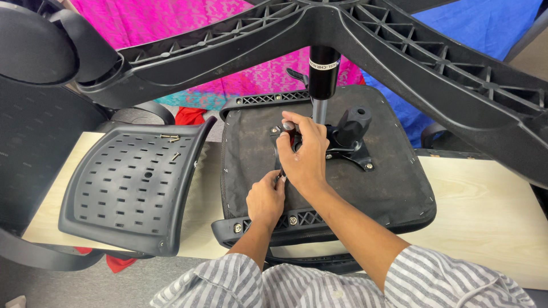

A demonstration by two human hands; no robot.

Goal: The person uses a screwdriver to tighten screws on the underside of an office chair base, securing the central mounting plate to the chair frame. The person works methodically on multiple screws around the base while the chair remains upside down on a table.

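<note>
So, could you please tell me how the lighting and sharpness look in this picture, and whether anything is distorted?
In the head view the light is even and soft, with no strong glare; both hands, left hand and right hand, and the upturned seat are sharp; the chair base looms large near the lens, its arms stretched by the wide angle.

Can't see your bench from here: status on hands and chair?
Left hand and right hand both gripping a small tool at black metal seat mechanism. Upturned black fabric chair seat on table. Five-star base overhead.
</note>
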